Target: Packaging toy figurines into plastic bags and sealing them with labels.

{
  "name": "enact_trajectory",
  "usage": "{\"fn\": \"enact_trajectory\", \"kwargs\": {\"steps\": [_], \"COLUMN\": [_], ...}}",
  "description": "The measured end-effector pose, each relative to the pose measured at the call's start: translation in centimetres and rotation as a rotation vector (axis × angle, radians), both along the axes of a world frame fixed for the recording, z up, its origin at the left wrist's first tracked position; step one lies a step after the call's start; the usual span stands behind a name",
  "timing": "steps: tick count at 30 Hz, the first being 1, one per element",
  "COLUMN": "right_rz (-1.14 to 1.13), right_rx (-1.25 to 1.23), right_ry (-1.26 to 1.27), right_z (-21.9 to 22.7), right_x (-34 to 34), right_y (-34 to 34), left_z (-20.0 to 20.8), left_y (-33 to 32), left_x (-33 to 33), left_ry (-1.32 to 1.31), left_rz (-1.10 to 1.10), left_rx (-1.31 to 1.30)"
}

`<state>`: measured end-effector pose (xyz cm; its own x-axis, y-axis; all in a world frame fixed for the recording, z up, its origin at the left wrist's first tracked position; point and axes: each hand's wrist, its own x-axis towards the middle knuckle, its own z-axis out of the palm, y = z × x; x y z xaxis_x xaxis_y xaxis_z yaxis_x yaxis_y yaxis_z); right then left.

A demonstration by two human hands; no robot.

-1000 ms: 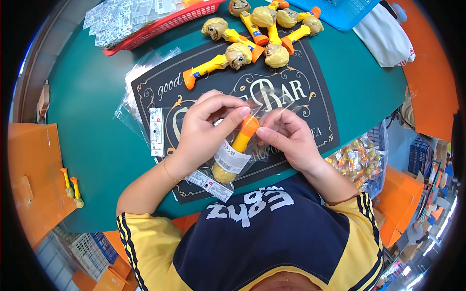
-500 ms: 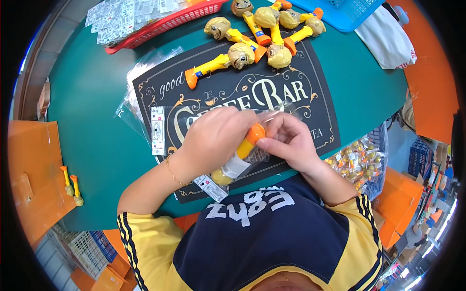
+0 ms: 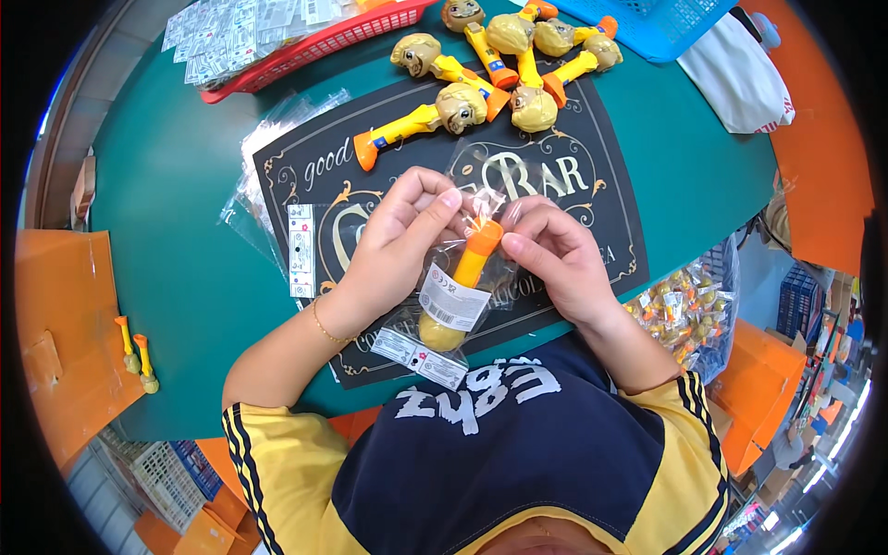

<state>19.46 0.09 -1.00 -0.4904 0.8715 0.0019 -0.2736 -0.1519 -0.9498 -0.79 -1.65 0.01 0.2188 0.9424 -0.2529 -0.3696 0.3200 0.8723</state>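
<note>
Between my hands a yellow figure toy with an orange base (image 3: 470, 264) lies tilted inside a clear plastic bag (image 3: 435, 319), its blond head toward me. A white printed label (image 3: 453, 298) wraps its middle, and a printed strip (image 3: 421, 357) shows at the bag's near end. My left hand (image 3: 407, 227) pinches the bag's gathered plastic just beyond the orange base. On the other side, my right hand (image 3: 555, 254) is closed on the bag's edge beside the base. Several unbagged figure toys (image 3: 460, 108) lie farther off on the black mat (image 3: 592, 139).
At the far left a red basket (image 3: 314, 51) holds flat printed bags. A blue basket (image 3: 661, 28) and white cloth (image 3: 731, 74) are far right. Bagged toys fill a clear sack (image 3: 684, 305) at right. Loose clear bags (image 3: 264, 148) lie by the mat; two toys (image 3: 145, 365) stand left.
My left hand has uncovered the toy and shifted to the plastic beyond its orange base. The bagged toy has turned more upright in view, showing its label. My right hand stays beside it.
</note>
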Motion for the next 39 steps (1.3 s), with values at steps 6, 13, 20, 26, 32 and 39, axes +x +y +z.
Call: {"fn": "enact_trajectory", "kwargs": {"steps": [6, 13, 20, 26, 32, 39], "right_rz": [-0.057, -0.045, -0.017, -0.035, -0.012, 0.183], "right_rx": [-0.332, -0.236, -0.182, -0.259, -0.285, -0.452], "right_ry": [0.006, -0.002, -0.01, 0.006, -0.041, 0.216], "right_z": [1.4, 1.3, 1.0, 1.0, 1.7, 0.5], "right_x": [0.1, -0.5, -0.3, 0.3, 0.8, 2.4], "right_y": [0.3, 0.4, 0.4, 1.1, 1.4, 2.2], "left_z": [0.4, 1.8, 0.7, 1.1, 1.1, -0.1], "left_y": [0.0, 0.0, 0.0, 0.3, 0.6, 0.6], "left_x": [-0.1, 0.1, -0.1, 0.1, -0.8, -1.1], "left_ry": [0.065, 0.033, 0.111, 0.059, 0.013, -0.137], "left_rz": [-0.014, 0.031, 0.072, 0.068, -0.018, -0.052], "left_rx": [0.082, -0.018, 0.016, -0.036, -0.101, -0.04]}}
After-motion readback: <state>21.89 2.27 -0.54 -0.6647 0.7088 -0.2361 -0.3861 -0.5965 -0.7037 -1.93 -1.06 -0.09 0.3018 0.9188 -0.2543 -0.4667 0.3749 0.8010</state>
